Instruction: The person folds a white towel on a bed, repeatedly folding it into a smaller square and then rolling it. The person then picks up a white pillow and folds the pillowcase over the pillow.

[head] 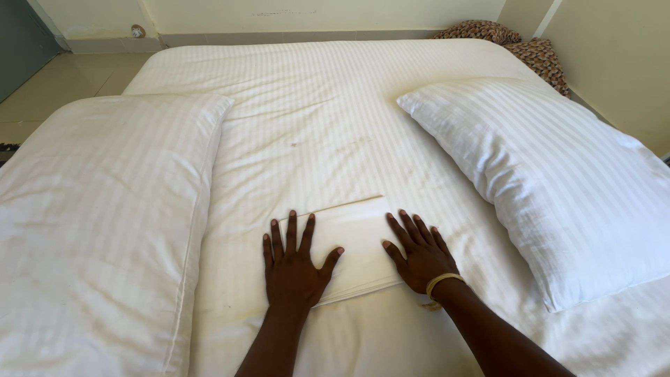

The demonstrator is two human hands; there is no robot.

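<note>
Both hands lie flat, palms down and fingers spread, gripping nothing: the left hand presses on the near left part of a folded white cloth, and the right hand rests at its right edge, a yellowish band around the wrist. That folded cloth sits near the front middle of the bed, on a white striped sheet, between a left pillow and a right pillow. Patterned cushions sit at the far right corner.
</note>
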